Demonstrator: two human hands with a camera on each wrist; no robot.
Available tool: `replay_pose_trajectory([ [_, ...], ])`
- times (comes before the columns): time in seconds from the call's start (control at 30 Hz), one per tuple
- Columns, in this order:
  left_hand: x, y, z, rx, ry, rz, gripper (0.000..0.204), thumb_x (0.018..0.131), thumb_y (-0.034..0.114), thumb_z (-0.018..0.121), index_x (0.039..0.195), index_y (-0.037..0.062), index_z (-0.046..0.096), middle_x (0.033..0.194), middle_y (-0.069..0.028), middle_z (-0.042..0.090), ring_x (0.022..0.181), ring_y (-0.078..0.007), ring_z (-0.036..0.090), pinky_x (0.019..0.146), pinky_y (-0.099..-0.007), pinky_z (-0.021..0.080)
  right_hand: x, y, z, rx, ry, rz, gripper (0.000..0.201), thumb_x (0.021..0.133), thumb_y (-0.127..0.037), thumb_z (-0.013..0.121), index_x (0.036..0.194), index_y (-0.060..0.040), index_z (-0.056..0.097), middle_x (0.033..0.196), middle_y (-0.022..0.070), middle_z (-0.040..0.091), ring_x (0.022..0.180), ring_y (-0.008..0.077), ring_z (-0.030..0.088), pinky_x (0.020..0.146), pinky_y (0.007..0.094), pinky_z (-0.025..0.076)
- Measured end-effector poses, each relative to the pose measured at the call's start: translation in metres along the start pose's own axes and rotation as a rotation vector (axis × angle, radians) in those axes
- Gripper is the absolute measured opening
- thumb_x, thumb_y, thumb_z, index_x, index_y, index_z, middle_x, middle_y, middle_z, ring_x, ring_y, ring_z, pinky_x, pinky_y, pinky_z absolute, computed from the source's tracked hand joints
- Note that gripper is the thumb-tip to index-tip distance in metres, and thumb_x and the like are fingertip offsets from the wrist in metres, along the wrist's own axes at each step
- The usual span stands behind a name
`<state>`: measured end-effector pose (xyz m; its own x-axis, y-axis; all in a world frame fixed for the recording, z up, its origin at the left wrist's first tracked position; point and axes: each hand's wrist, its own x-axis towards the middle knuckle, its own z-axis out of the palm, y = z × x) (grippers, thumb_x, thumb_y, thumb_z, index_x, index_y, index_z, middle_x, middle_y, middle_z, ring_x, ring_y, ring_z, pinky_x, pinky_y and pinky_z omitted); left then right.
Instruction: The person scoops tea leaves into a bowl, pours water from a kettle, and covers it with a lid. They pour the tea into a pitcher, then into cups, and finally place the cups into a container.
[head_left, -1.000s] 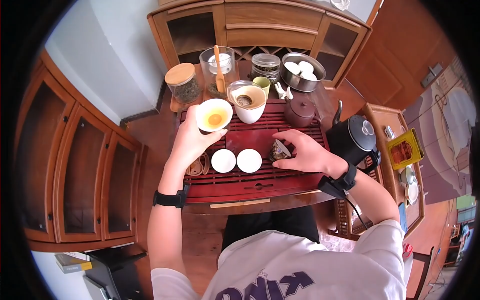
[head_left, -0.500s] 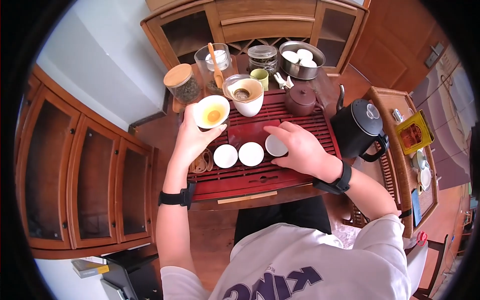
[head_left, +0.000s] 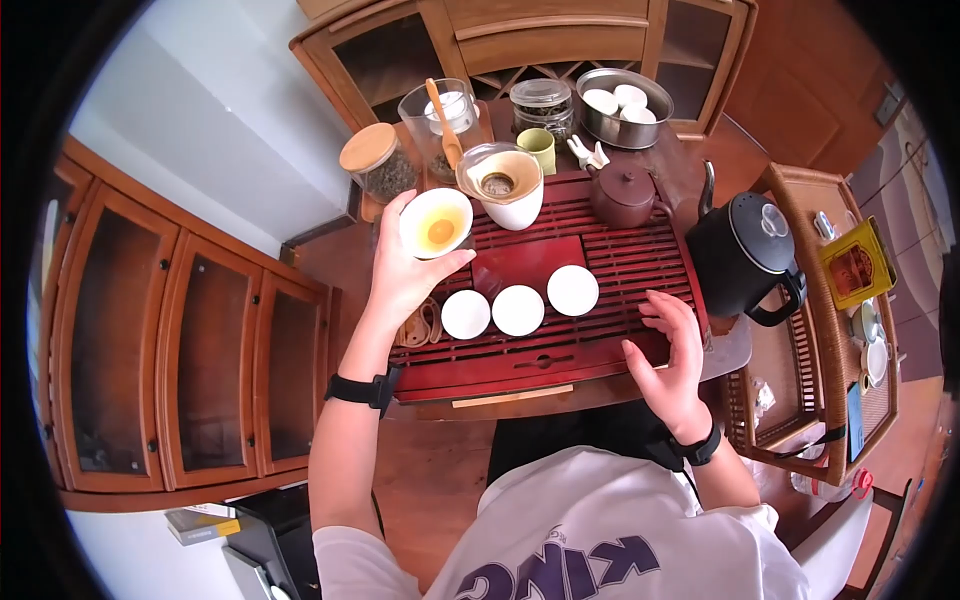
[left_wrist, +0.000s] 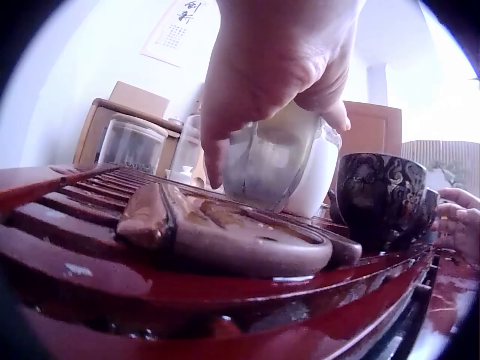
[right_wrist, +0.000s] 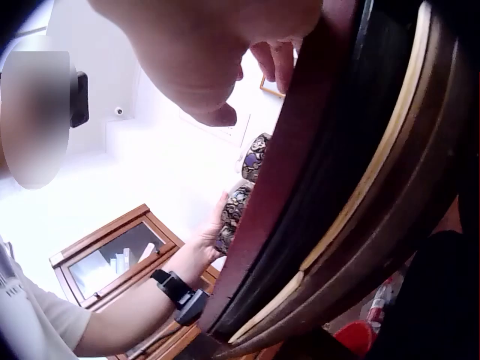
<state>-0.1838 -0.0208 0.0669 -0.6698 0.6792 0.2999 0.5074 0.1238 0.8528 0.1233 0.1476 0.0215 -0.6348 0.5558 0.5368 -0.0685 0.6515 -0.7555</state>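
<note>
My left hand (head_left: 402, 272) grips a clear glass tea pitcher (left_wrist: 262, 166) by its sides, thumb and fingers on opposite sides near the rim. Yellow tea (head_left: 440, 232) shows inside. Three small teacups, white within and dark-patterned outside, stand upright on the red slatted tea tray (head_left: 640, 260): a left cup (head_left: 466, 314), a middle cup (head_left: 518, 310) and a right cup (head_left: 573, 290). Over the tray's right front part, my right hand (head_left: 678, 365) is apart from the cups, fingers loosely bent and holding nothing. A brown tea-pet figure (left_wrist: 240, 240) lies below the left hand.
Behind the cups stand a strainer (head_left: 498, 182) on a white vessel and a brown teapot (head_left: 622, 196). A black kettle (head_left: 748, 245) is right of the tray. Jars, a green cup (head_left: 537, 148) and a steel bowl (head_left: 620, 135) line the back.
My right hand set the tilted right cup upright beside the other two, let go and drew away to the right and toward me. The left hand still holds the pitcher in much the same place.
</note>
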Motion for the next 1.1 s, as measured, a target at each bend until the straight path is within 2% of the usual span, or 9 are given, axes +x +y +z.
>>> replay_pose_trajectory([
  [0.13,0.001,-0.008,0.002,0.017,0.03,-0.008,0.085,0.073,0.009,0.089,0.142,0.0014,0.039,0.13,-0.0096,0.057,0.121,-0.018,0.056,0.104,-0.0342,0.047,0.001,0.0,0.008,-0.145,0.041,-0.127,0.053,0.073,-0.001,0.078,0.123,0.0,0.059,0.126,0.0181,0.059,0.111,0.0324,0.063,0.092,0.0392,0.054],
  [0.2,0.001,-0.011,0.002,0.053,0.057,-0.003,0.091,0.068,0.021,0.094,0.139,-0.0018,0.042,0.127,-0.0138,0.06,0.118,-0.0211,0.06,0.101,-0.0355,0.05,0.004,-0.006,0.01,-0.15,0.065,-0.128,0.051,0.073,-0.001,0.078,0.12,0.0003,0.061,0.124,0.0187,0.06,0.11,0.0345,0.063,0.093,0.0403,0.054],
  [0.3,0.001,-0.008,0.003,0.094,0.074,-0.008,0.088,0.069,0.022,0.093,0.138,-0.0015,0.043,0.126,-0.0131,0.062,0.117,-0.0202,0.061,0.1,-0.0351,0.05,0.005,-0.005,0.01,-0.108,0.072,-0.064,0.05,0.073,0.0,0.077,0.12,0.0001,0.061,0.125,0.0184,0.06,0.11,0.0341,0.063,0.093,0.0396,0.054],
  [0.33,0.001,-0.006,0.003,0.096,0.075,-0.01,0.088,0.069,0.022,0.093,0.138,-0.0015,0.043,0.126,-0.0131,0.062,0.117,-0.0202,0.061,0.1,-0.0351,0.05,0.004,-0.003,0.009,-0.098,0.069,-0.071,0.049,0.073,0.0,0.077,0.12,0.0003,0.061,0.125,0.0183,0.06,0.11,0.0333,0.063,0.093,0.039,0.054],
  [0.4,0.001,-0.002,0.001,0.089,0.052,-0.021,0.074,0.075,0.01,0.087,0.136,-0.0001,0.046,0.124,-0.0088,0.062,0.115,-0.0169,0.06,0.101,-0.033,0.049,0.004,-0.001,0.008,-0.081,0.065,-0.071,0.049,0.073,0.0,0.076,0.12,0.0004,0.061,0.126,0.0181,0.06,0.11,0.0326,0.063,0.092,0.0383,0.054],
  [0.63,-0.005,0.017,-0.021,0.175,0.044,-0.034,0.075,0.075,0.006,0.086,0.139,-0.001,0.046,0.126,-0.0094,0.062,0.116,-0.0172,0.06,0.101,-0.0333,0.048,0.007,-0.004,0.006,-0.041,0.07,-0.017,0.048,0.074,0.0,0.076,0.12,0.0012,0.061,0.127,0.0179,0.058,0.109,0.0301,0.063,0.089,0.0352,0.055],
  [0.73,-0.01,0.034,-0.035,0.181,0.021,-0.001,0.073,0.072,0.012,0.089,0.133,0.0011,0.05,0.119,-0.0099,0.066,0.111,-0.0177,0.063,0.098,-0.0335,0.051,0.006,-0.003,0.006,-0.032,0.073,-0.03,0.048,0.073,-0.001,0.076,0.119,0.0008,0.061,0.126,0.0178,0.059,0.109,0.031,0.063,0.09,0.0363,0.055],
  [0.9,-0.027,0.057,-0.052,0.284,-0.052,-0.002,0.074,0.071,0.013,0.089,0.133,0.0022,0.05,0.12,-0.0088,0.065,0.11,-0.0174,0.063,0.098,-0.0338,0.05,0.005,-0.002,0.005,-0.065,0.057,-0.037,0.047,0.072,-0.002,0.077,0.117,-0.0002,0.063,0.125,0.0174,0.06,0.11,0.0328,0.063,0.093,0.0387,0.053],
  [1.1,-0.043,0.077,-0.053,0.265,-0.11,-0.115,0.074,0.07,0.012,0.088,0.133,0.0026,0.051,0.119,-0.0088,0.066,0.111,-0.0176,0.063,0.098,-0.0341,0.05,0.005,-0.002,0.006,-0.06,0.059,-0.053,0.044,0.073,-0.001,0.076,0.115,-0.0006,0.064,0.125,0.0173,0.06,0.11,0.0325,0.063,0.093,0.0387,0.053],
])
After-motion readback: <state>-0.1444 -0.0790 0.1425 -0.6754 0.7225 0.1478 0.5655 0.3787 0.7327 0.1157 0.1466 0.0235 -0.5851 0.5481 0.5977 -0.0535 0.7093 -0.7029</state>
